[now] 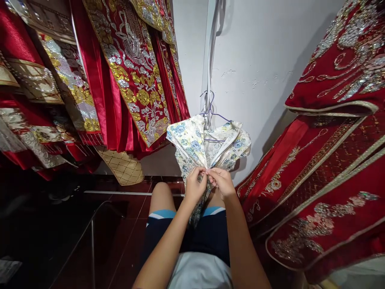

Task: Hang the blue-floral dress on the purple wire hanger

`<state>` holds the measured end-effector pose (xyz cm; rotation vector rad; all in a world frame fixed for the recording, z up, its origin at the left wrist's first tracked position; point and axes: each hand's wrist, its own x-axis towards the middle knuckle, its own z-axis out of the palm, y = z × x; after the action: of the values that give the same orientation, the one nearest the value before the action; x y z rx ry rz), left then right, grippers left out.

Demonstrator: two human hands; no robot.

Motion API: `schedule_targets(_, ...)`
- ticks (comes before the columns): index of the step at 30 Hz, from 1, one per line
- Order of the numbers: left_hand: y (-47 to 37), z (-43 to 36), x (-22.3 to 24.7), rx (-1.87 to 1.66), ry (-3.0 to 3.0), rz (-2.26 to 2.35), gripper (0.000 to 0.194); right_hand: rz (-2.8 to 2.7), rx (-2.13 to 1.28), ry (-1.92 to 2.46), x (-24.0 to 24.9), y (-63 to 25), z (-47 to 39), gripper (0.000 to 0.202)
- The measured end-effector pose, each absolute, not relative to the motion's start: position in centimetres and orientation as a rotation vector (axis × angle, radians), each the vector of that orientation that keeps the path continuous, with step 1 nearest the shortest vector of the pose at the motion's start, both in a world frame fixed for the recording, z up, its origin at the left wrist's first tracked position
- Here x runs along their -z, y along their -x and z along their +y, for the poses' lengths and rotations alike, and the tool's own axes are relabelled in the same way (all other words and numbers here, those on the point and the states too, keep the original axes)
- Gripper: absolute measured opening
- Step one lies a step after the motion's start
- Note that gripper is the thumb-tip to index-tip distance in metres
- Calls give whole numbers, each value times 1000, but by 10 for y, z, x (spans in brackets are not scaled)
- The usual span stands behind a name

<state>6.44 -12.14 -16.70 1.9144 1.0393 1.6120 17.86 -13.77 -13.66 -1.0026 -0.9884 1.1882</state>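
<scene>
A white dress (pixel 192 138) with a blue and yellow flower print hangs on a purple wire hanger (pixel 221 116) in front of me. Its neckline forms a V that meets low on the front. At the point of that V my left hand (pixel 197 182) pinches the dress's edge between thumb and forefinger. Right beside it, my right hand (pixel 219 180) pinches the same spot, its other fingers curled. The fingertips of both hands almost touch. Whatever small fastening may lie between them is hidden. The lower part of the dress hangs down between my knees.
Red embroidered garments (pixel 138 80) with gold and silver sequins hang on the left. More red beaded garments (pixel 325 160) hang close on the right. A pale strap (pixel 210 48) runs down the white wall (pixel 255 52). A thin metal frame (pixel 92 249) stands on the dark tiled floor (pixel 129 245).
</scene>
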Motion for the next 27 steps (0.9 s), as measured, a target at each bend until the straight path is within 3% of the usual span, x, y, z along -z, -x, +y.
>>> schedule_targets(4, -66, -116, 171, -1475, -2029, 1018, 6, -907, -1168, 946, 116, -195, -107, 34)
schedule_targets(12, -65, -105, 192, -1202, -2185, 1100, 10, -874, -1059, 945, 24, -202, -11, 18)
schedule_targets(16, -64, -102, 193, -1061, -2256, 1067, 12, -882, -1037, 912, 10, -202, -8, 17)
schedule_targets(20, -56, -87, 148, -1180, -2220, 894, 8, -962, -1050, 860, 17, -204, -22, 19)
schedule_targets(24, -53, -49, 69, -1572, -2128, 855, 34, -1072, -1031, 897, 16, -204, -37, 21)
schedule_targets(27, -55, -18, 27, -1578, -2321, 807, 29, -1157, -995, 880, 13, -205, -44, 23)
